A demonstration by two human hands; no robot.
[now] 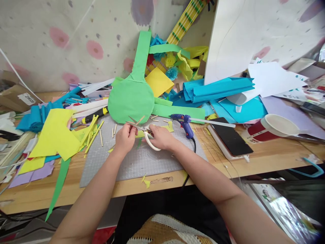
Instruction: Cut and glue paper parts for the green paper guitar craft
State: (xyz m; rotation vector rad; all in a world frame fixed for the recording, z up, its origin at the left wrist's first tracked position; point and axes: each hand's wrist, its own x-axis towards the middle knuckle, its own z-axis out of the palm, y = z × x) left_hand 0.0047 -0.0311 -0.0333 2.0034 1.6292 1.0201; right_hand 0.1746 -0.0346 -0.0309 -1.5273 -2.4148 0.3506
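Over the grey cutting mat (132, 166), my right hand (162, 136) is closed around the white-handled scissors (151, 142), whose blades point left, partly apart. Opposite it, my left hand (126, 138) pinches a thin wooden stick (140, 119) near the blades; its lower end is hidden by the fingers. Short cut sticks (101, 137) and yellow scraps lie on the mat around both hands. Just beyond them rests a green paper banjo-like shape (130, 98), a round body with a long neck leaning up toward the wall.
A blue glue gun (184, 123) with its cord lies right of my hands. Further right are a phone (231, 135) and a paper cup (271, 128). Yellow paper (54, 134) and blue crepe paper (35, 117) crowd the left; a white board (225, 37) stands behind.
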